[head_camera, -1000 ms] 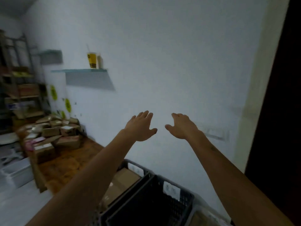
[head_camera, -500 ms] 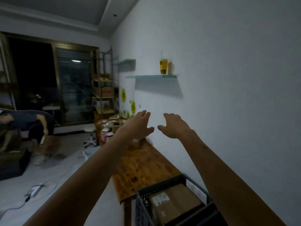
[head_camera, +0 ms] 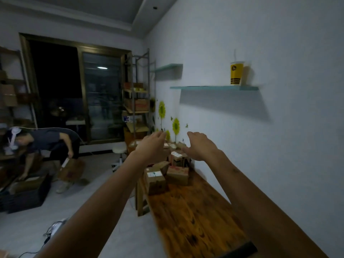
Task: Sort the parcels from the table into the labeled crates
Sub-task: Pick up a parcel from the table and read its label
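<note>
Left hand (head_camera: 151,148) and right hand (head_camera: 202,147) at frame centre — fingers relaxed, apart, empty — above cardboard parcels (head_camera: 155,180) on the wooden table (head_camera: 197,220).

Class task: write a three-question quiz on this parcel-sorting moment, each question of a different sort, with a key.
1. True or false: the left hand holds a parcel.
2. Where do the parcels sit on the wooden table? A) near end B) far end C) under it
3. Fill in: the yellow cup stands on a wall ____.

Key: 1 false, both it and the right hand are open and empty; 2 B; 3 shelf.
</note>
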